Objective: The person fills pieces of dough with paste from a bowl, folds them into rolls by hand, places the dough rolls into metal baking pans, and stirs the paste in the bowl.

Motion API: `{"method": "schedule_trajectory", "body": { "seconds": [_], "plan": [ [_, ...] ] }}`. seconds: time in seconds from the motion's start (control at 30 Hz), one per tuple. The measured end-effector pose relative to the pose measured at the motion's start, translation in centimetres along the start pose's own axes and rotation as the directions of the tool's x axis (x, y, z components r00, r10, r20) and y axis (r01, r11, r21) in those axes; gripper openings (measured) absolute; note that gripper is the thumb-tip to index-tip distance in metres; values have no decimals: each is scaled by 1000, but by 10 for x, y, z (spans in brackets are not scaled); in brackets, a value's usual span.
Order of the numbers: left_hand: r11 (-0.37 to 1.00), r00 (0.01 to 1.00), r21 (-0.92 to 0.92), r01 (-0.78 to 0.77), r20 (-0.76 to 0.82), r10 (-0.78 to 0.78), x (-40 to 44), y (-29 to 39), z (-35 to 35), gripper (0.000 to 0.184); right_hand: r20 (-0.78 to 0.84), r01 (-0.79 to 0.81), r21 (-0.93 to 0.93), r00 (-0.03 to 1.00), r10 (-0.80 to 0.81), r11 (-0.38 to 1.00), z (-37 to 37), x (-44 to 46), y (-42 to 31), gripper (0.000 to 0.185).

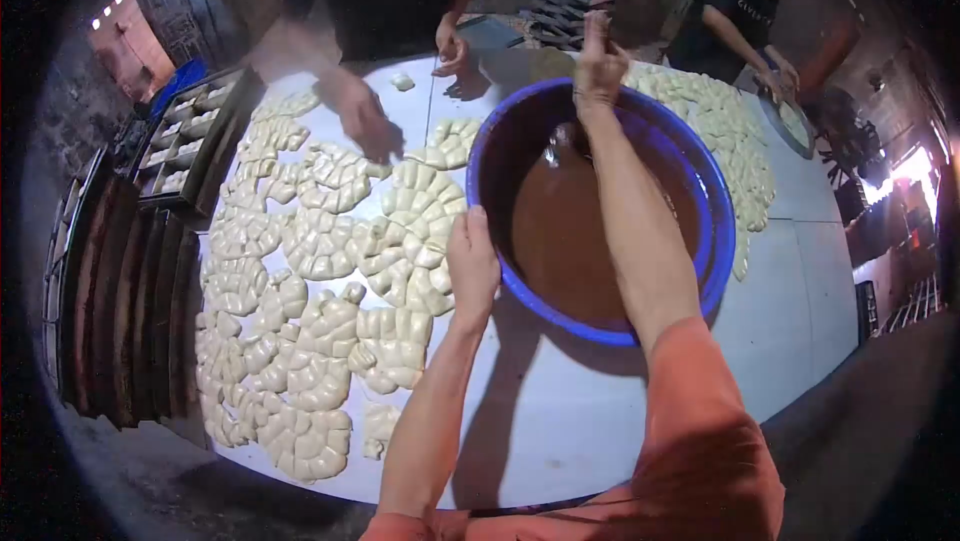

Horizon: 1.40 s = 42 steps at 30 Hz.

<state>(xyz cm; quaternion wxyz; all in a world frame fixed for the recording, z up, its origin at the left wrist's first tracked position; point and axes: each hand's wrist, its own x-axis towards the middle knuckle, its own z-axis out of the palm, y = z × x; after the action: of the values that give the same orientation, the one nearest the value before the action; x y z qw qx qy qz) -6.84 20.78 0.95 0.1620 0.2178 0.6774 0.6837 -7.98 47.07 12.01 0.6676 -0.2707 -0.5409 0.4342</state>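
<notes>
A large blue plastic tub stands on the white table, partly filled with something smooth and brown. I cannot tell if it is liquid or paste. At the tub's near left side, my left hand is closed on the rim, thumb up, with most fingers hidden behind the wall. My right arm reaches across the tub, and my right hand grips the far rim. Shiny spots show on the brown surface beside that arm. To the left lie many flattened pale dough pieces, pressed close together.
Opposite, a person in dark clothes holds a hand over the dough. Another person handles a round tray at the far right. More dough lies behind the tub. Stacked dark trays and a compartmented tray stand left.
</notes>
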Motion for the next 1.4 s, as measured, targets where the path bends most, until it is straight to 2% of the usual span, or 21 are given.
{"method": "schedule_trajectory", "body": {
  "seconds": [0.03,0.07,0.17,0.27,0.43,0.5,0.57,0.63,0.67,0.7,0.77,0.83,0.87,0.93,1.03,1.1,1.13,1.17,1.2,1.33,1.4],
  "plan": [
    [999,1000,-44,15,3,-15,-1,-3,0,43,169,-13,-184,985,45,983,7,-14,-9,56],
    [998,998,18,-62,-25,63,-1,-1,-1,43,245,149,-44,960,-134,988,24,-36,-8,58],
    [998,999,-41,42,24,-41,-4,11,-5,43,644,8,-18,765,6,1000,5,-107,-49,59],
    [997,998,-61,45,46,-42,0,-6,-5,43,787,-429,-107,515,340,897,-77,-146,-112,48],
    [988,1000,-153,5,24,-2,-4,-1,1,41,399,-331,79,875,275,940,-224,-65,-97,38],
    [985,999,-169,22,34,-16,-3,-4,1,41,89,-116,-11,989,117,993,-239,-3,-51,32],
    [984,999,-174,38,22,-35,-4,2,1,40,84,267,-252,964,-254,930,-214,47,16,30],
    [990,999,-135,-42,-33,38,0,-6,5,39,-10,118,-82,993,-119,990,-129,34,21,33],
    [988,1000,-155,6,8,-5,1,-8,1,39,28,-83,-355,995,99,931,-111,49,58,40],
    [984,997,-166,60,52,-52,0,-9,-2,38,157,-162,1,975,160,987,-59,-32,-22,52],
    [986,997,-160,42,72,-31,-3,2,-2,37,464,74,-110,886,-15,991,-63,-92,-1,42],
    [975,996,-217,54,75,-38,-3,4,-3,37,832,30,-129,547,91,991,-119,-136,-93,29],
    [979,997,-199,40,70,-26,-5,7,-4,37,955,200,-111,292,49,973,-154,-116,-120,29],
    [986,999,-165,24,41,-17,-5,1,-1,37,650,-566,324,715,256,758,-197,-120,-110,35],
    [977,998,-205,54,39,-47,-4,-3,-2,37,257,-104,-57,960,115,993,-256,1,-3,41],
    [973,997,-222,59,57,-48,-7,2,2,37,396,679,-428,734,-552,596,-191,42,44,39],
    [977,997,-207,59,57,-49,-7,4,0,38,357,673,-493,734,-578,551,-133,10,15,40],
    [980,998,-190,54,49,-46,-5,4,-2,38,200,-52,-241,974,102,969,-88,-35,-37,37],
    [974,994,-203,98,76,-84,-3,-1,-3,38,451,-79,44,891,50,996,-80,-57,-9,41],
    [991,998,-126,33,50,-26,-3,-1,-4,37,693,-461,260,701,168,849,-185,-152,-54,56],
    [987,999,-159,3,32,2,-2,5,-1,37,552,-482,152,766,330,863,-195,-103,-116,59]
  ]
}}
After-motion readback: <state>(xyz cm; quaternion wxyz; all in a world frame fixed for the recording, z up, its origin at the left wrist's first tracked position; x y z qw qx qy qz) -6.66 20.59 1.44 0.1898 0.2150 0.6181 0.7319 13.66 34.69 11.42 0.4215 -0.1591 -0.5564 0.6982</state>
